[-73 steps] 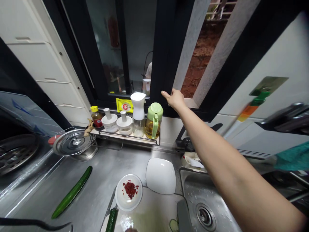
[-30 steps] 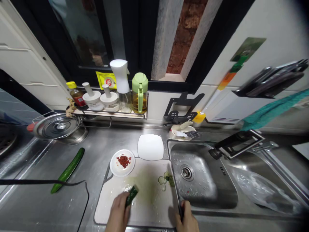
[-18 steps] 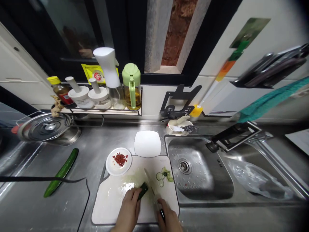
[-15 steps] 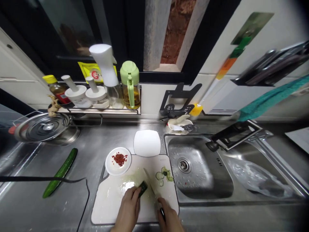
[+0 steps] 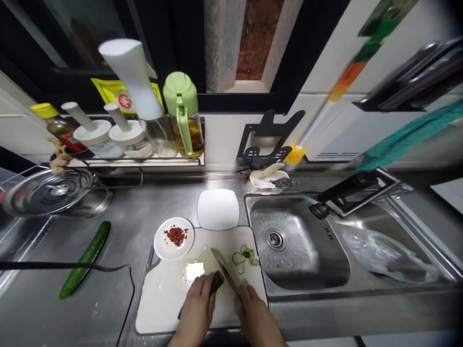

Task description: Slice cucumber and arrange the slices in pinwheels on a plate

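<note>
**Cucumber piece (image 5: 217, 282) in left grip (image 5: 197, 301), knife (image 5: 226, 274) in right grip (image 5: 254, 309)**

To the left, a whole cucumber (image 5: 87, 262) lies on the worktop (image 5: 104, 313). Then a plate (image 5: 158, 243) of red bits (image 5: 176, 235) overlaps the cutting board (image 5: 159, 303)'s corner. Over the board, the left grip clasps the cucumber piece, whose dark end juts out rightward, just beside the blade. Slices (image 5: 253, 261) lie farther right; below them the right grip encloses the knife's handle end. The sink (image 5: 307, 250) adjoins.

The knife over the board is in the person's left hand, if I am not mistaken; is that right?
Not quite: the head view shows the knife over the board in the right hand; the left hand holds a cucumber.
</note>
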Available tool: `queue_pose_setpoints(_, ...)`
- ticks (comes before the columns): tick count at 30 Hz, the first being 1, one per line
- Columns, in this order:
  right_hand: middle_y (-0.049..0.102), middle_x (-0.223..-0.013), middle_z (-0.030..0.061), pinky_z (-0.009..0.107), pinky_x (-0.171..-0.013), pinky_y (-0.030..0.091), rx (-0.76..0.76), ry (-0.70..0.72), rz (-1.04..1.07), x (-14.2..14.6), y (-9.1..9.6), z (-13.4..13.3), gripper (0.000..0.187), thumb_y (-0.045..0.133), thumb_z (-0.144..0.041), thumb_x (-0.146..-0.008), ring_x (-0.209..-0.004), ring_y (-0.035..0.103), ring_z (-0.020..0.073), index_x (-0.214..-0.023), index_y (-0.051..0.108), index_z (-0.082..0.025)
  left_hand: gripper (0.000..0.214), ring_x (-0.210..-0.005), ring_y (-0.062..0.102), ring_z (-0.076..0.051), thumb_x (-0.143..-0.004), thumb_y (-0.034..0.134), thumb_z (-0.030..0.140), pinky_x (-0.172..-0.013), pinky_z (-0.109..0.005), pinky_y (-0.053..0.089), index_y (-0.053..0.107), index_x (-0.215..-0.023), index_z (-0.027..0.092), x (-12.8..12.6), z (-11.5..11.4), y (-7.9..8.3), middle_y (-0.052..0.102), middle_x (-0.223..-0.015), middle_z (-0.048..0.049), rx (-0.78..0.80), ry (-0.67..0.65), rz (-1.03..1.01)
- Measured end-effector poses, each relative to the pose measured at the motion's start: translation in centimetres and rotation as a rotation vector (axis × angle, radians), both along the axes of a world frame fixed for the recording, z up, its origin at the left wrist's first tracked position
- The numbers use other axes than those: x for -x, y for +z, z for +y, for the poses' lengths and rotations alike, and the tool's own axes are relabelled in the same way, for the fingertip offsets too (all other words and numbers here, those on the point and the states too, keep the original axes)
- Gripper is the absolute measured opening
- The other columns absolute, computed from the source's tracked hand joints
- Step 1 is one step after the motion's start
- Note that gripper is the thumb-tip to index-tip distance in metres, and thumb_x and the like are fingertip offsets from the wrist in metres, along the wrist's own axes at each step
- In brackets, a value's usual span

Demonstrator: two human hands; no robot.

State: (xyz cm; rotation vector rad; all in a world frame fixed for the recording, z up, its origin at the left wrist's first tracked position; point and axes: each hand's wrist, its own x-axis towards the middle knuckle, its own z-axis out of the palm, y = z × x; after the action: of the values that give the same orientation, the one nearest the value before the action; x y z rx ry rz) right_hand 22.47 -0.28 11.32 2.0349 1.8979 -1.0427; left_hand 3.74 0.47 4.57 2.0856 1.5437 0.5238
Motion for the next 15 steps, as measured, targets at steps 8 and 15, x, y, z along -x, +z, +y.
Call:
queue_pose_setpoints(8,0.065,-0.119,0.015,0.032,-0.09,0.047,0.057,0.123,-0.068,0.9,-0.2,1.0,0.062,0.031,0.008,-0.077,-0.107,0.063,0.0238,-0.132,0.053,-0.013,0.035,-0.118,0.058,-0.023,-0.089,0.048,0.015,-0.098,-0.041,0.054,0.058,-0.122,0.019,-0.7,0.1,0.0,0.061,-0.125,-0.0127,-0.148,-0.053,0.0)
queue_pose_setpoints(15,0.068,-0.116,0.0176,0.032,-0.086,0.051,0.086,0.18,-0.125,1.7,0.0,1.9,0.066,0.031,0.01,-0.077,-0.101,0.066,0.0247,-0.137,0.051,-0.012,0.029,-0.11,0.063,-0.02,-0.093,0.046,0.017,-0.097,-0.038,0.055,0.06,-0.118,0.02,-0.9,0.8,-0.5,0.067,-0.114,-0.0086,-0.18,-0.075,-0.061)
